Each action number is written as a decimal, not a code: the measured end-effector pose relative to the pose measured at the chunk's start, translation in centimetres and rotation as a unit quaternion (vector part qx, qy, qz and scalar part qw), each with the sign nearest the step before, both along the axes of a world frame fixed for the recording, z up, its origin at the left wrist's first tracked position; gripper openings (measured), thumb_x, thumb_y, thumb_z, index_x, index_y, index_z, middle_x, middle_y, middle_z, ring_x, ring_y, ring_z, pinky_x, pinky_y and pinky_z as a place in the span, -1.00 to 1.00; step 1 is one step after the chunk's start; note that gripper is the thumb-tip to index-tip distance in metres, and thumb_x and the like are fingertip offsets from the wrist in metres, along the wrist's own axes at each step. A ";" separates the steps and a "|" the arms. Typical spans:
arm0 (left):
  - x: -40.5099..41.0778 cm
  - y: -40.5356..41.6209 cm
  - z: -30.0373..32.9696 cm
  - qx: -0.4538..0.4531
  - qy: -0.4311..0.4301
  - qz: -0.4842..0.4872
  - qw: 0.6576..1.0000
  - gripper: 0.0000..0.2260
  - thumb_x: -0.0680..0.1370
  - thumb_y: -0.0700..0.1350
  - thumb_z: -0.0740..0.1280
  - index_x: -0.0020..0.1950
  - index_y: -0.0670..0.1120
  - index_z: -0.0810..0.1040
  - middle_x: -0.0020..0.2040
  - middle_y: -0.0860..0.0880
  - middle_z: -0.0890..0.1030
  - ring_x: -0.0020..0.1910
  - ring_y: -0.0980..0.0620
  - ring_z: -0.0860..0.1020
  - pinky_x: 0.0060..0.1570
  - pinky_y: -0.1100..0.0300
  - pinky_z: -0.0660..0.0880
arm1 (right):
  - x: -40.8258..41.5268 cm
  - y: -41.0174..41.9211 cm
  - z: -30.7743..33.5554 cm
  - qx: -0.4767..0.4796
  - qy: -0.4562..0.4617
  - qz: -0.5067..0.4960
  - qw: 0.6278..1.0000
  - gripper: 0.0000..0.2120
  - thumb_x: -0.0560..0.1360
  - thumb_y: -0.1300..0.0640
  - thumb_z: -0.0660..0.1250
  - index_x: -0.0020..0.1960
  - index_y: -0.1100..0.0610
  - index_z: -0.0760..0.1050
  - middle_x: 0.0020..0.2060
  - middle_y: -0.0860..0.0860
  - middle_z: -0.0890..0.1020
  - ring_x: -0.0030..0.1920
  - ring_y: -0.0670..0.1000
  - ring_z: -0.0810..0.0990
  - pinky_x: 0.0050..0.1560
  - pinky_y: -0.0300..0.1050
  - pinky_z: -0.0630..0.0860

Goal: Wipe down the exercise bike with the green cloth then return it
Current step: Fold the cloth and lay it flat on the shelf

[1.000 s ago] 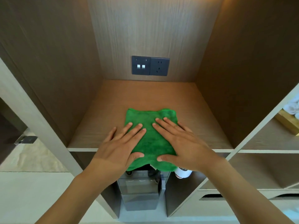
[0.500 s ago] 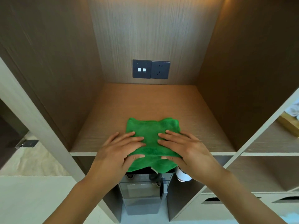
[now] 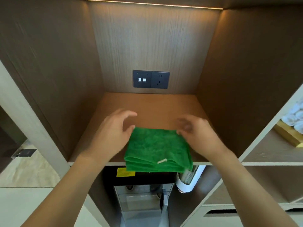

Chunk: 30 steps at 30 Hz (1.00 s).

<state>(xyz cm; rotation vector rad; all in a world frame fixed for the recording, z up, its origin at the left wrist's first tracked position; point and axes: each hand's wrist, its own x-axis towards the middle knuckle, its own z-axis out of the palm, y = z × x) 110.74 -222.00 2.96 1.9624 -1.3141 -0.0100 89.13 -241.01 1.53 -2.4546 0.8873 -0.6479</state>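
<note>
Both hands have lifted off the green cloth [image 3: 157, 149] since the frame half a second ago, where they were pressing flat on it; now they are raised and spread to its far corners. The cloth itself lies folded in a rough square at the front edge of the wooden shelf [image 3: 147, 108], with its near layers hanging a little over the edge, and a small pale tag shows on its front fold.

The left hand [image 3: 113, 133] comes in from 7 o'clock, forearm stretched forward, wrist a little bent. Its fingers are curved and apart, the thumb near the far left corner of the cloth, at about 10 o'clock from the cloth's middle. The grip is open; I cannot tell if the thumb touches the fabric.

The right hand [image 3: 200, 135] comes in from 5 o'clock and sits at the far right corner, at about 2 o'clock from the cloth's middle. Its fingers are blurred by motion and bent inward, so I cannot tell whether they are pinching the corner or only hovering over it.

On the back wall, at 12 o'clock, is a dark socket panel [image 3: 151, 79]. Under the shelf stand a dark appliance with a yellow label [image 3: 125, 172] and a white cup dispenser [image 3: 188, 181]. In the compartment at 3 o'clock are rolled white towels [image 3: 295, 115].
</note>
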 end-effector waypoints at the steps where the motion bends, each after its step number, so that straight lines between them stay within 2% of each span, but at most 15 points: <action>1: -0.6 0.4 -0.5 0.008 -0.025 -0.007 1.000 -0.69 0.59 -0.09 0.45 0.34 0.10 0.61 0.32 0.12 0.61 0.33 0.10 0.55 0.42 -0.08 0.47 | -0.2 0.6 -0.7 -0.056 0.025 -0.015 0.998 -0.64 0.55 0.10 0.50 0.34 0.01 0.61 0.21 0.00 0.67 0.18 0.09 0.66 0.27 0.11 0.58; 2: -1.4 0.9 -0.9 0.031 -0.034 -0.032 0.998 -0.67 0.64 -0.02 0.38 0.41 0.12 0.56 0.42 0.15 0.54 0.44 0.13 0.46 0.51 -0.05 0.38 | -0.5 1.6 -1.4 -0.077 0.019 -0.005 0.997 -0.65 0.59 0.06 0.45 0.37 0.02 0.59 0.29 0.01 0.64 0.26 0.10 0.62 0.34 0.06 0.54; 4: -2.9 2.1 -2.2 0.129 -0.042 -0.101 0.986 -0.57 0.68 0.17 0.17 0.56 0.22 0.35 0.59 0.28 0.25 0.61 0.25 0.13 0.63 0.09 0.08 | -1.1 4.7 -2.0 -0.057 0.013 0.066 0.996 -0.59 0.67 -0.11 0.29 0.47 0.00 0.53 0.46 -0.08 0.53 0.46 -0.02 0.48 0.51 -0.04 0.38; 5: -3.2 2.5 -3.1 0.179 -0.055 -0.126 0.974 -0.52 0.68 0.26 0.05 0.61 0.24 0.23 0.62 0.32 0.08 0.62 0.31 -0.05 0.64 0.14 -0.04 | -1.3 6.2 -2.4 -0.063 0.048 0.099 0.992 -0.50 0.70 -0.22 0.16 0.55 -0.04 0.44 0.56 -0.13 0.41 0.57 -0.08 0.33 0.59 -0.05 0.25; 7: -3.1 3.3 -4.6 0.220 -0.089 -0.143 0.961 -0.43 0.64 0.35 -0.18 0.65 0.27 0.04 0.63 0.35 -0.15 0.60 0.35 -0.28 0.63 0.15 -0.18 | -1.5 8.5 -3.3 -0.096 0.151 0.141 0.974 -0.33 0.67 -0.38 -0.12 0.69 -0.11 0.12 0.69 -0.21 0.03 0.69 -0.15 -0.10 0.68 -0.04 -0.10; 9: -2.9 3.8 -5.2 0.237 -0.116 -0.139 0.955 -0.37 0.59 0.38 -0.31 0.66 0.27 -0.09 0.63 0.35 -0.25 0.59 0.34 -0.35 0.62 0.13 -0.24 | -1.9 8.8 -4.0 -0.121 0.204 0.138 0.961 -0.30 0.67 -0.41 -0.20 0.72 -0.13 -0.14 0.68 -0.24 -0.20 0.65 -0.18 -0.34 0.66 -0.03 -0.28; 13: -3.5 3.2 -5.2 0.260 -0.134 -0.126 0.948 -0.23 0.46 0.47 -0.51 0.65 0.27 -0.23 0.61 0.33 -0.35 0.56 0.32 -0.43 0.60 0.08 -0.27 | -2.2 7.1 -3.9 -0.126 0.224 0.155 0.954 -0.29 0.68 -0.42 -0.17 0.71 -0.15 -0.24 0.67 -0.26 -0.26 0.63 -0.20 -0.39 0.64 -0.03 -0.31; 15: -3.5 1.9 -4.9 0.258 -0.122 -0.126 0.950 -0.22 0.48 0.46 -0.47 0.67 0.25 -0.19 0.64 0.30 -0.32 0.58 0.31 -0.41 0.62 0.04 -0.24 | -1.9 5.6 -3.6 -0.113 0.234 0.161 0.952 -0.30 0.66 -0.42 -0.22 0.71 -0.16 -0.24 0.67 -0.28 -0.26 0.63 -0.23 -0.38 0.62 -0.05 -0.31; 18: -3.3 -1.2 -4.6 0.262 -0.121 -0.125 0.949 -0.34 0.61 0.36 -0.27 0.70 0.19 -0.12 0.68 0.23 -0.23 0.64 0.22 -0.31 0.65 -0.07 -0.15 | -1.4 2.4 -2.8 -0.078 0.245 0.153 0.954 -0.30 0.62 -0.38 -0.23 0.71 -0.18 -0.17 0.67 -0.31 -0.21 0.63 -0.26 -0.34 0.64 -0.07 -0.26; 21: -3.2 -5.8 -4.4 0.261 -0.126 -0.124 0.949 -0.44 0.71 0.23 -0.07 0.71 0.14 -0.04 0.71 0.13 -0.13 0.68 0.10 -0.19 0.63 -0.20 -0.06 | -0.5 -1.4 -1.9 -0.045 0.259 0.135 0.955 -0.39 0.71 -0.26 -0.09 0.71 -0.19 -0.13 0.67 -0.30 -0.14 0.66 -0.21 -0.26 0.67 0.04 -0.18; 24: -2.8 -9.9 -3.8 0.257 -0.118 -0.127 0.951 -0.47 0.74 0.18 0.00 0.71 0.10 0.03 0.72 0.08 -0.05 0.69 0.05 -0.11 0.60 -0.28 -0.01 | 0.6 -4.2 -1.0 -0.029 0.276 0.086 0.957 -0.45 0.78 -0.08 0.02 0.71 -0.16 -0.08 0.69 -0.24 -0.08 0.69 -0.10 -0.16 0.68 0.14 -0.12; 28: -2.7 -10.9 -3.2 0.209 -0.155 -0.133 0.956 -0.53 0.75 0.08 0.07 0.68 0.10 0.17 0.71 0.07 0.08 0.69 0.01 0.00 0.59 -0.23 0.07 | 0.2 -3.2 -0.6 -0.072 0.287 0.011 0.955 -0.42 0.76 0.06 0.07 0.72 -0.05 -0.02 0.72 -0.11 0.00 0.71 -0.02 -0.08 0.64 0.15 -0.06; 30: -3.3 -9.3 -3.4 0.180 -0.155 -0.147 0.960 -0.54 0.75 0.06 0.10 0.67 0.08 0.21 0.70 0.08 0.12 0.68 0.02 0.04 0.61 -0.17 0.11 | -0.8 -0.9 -0.7 -0.078 0.263 0.017 0.961 -0.41 0.75 -0.06 0.09 0.73 -0.02 -0.01 0.71 -0.11 0.02 0.70 -0.03 -0.06 0.66 0.11 -0.02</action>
